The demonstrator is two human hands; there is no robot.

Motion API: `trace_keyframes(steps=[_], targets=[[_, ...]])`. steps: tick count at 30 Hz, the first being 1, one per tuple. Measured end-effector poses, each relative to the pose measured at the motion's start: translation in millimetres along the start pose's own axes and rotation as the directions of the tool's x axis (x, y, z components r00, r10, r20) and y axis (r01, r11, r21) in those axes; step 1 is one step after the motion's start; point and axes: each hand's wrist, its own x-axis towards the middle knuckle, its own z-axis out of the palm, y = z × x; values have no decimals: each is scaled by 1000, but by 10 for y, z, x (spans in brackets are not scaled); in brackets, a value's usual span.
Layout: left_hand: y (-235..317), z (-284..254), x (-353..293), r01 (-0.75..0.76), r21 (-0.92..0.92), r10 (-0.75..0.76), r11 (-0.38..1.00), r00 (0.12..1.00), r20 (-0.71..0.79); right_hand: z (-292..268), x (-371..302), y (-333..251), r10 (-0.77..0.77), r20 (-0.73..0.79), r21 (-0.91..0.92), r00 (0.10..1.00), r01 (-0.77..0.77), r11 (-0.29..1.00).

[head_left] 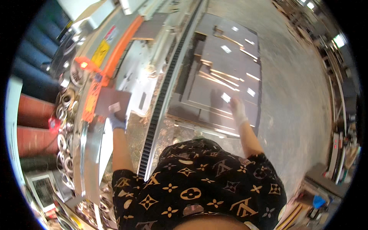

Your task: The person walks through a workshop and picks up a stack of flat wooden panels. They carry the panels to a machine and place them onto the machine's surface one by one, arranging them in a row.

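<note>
My left hand (118,121), in a pale bluish glove, is at the near edge of a small dark brown panel (109,97). That panel bears a white label and lies against the orange-edged machine on the left; my fingers look closed on its edge. My right hand (238,111), in a whitish glove, is over the near right part of a stack of dark brown panels (207,90). Motion smears its fingers, so whether it touches the stack cannot be made out. A white label (226,97) on the stack lies just beside it.
A black toothed track (158,103) runs lengthwise between the machine (124,44) and the stack. Edging rolls (63,143) crowd the far left. Concrete floor (295,96) extends on the right, with boards and a dark box (320,182) along its edge.
</note>
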Motion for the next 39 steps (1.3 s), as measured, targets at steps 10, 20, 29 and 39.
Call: trace_keyframes(steps=[10, 20, 29, 39], targets=[[154, 297, -108, 36, -32, -42, 999, 971, -234, -263, 1590, -673, -372, -135, -774, 919, 136, 618], [234, 257, -179, 56, -90, -80, 994, 955, -287, 779, 796, -172, -477, -86, -910, 875, 126, 395], [170, 103, -67, 22, -71, -37, 997, 976, -216, 1482, 988, -337, 556, 4, 149, 831, -550, 822], [158, 122, -3, -5, -254, -51, 967, 976, -213, 1460, 784, 147, 198, 214, 270, 957, -252, 929]])
